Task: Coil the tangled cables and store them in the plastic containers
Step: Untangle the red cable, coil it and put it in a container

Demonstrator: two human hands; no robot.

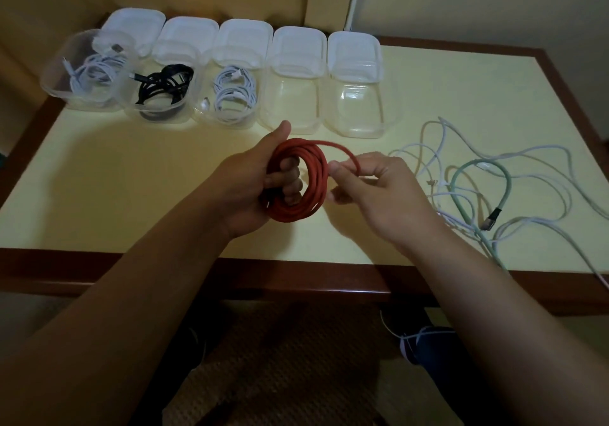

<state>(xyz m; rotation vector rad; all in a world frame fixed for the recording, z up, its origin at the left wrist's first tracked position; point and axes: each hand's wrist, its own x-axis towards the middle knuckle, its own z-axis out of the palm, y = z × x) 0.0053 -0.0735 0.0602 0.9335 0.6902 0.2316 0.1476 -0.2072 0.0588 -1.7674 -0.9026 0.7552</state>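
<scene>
Tabletop (131, 195); red cable's (313, 175) end hidden

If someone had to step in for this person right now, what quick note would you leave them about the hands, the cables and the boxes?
Left hand grips the red cable coil, nearly fully wound. Right hand pinches the coil's loose end.
Done: the three left containers hold coiled cables, white, black, white.
Free: the fourth container and fifth container stand open and hold nothing, lids behind them.
Left: finish the red coil and box it, then untangle the white and green cables on the table's right side.
</scene>
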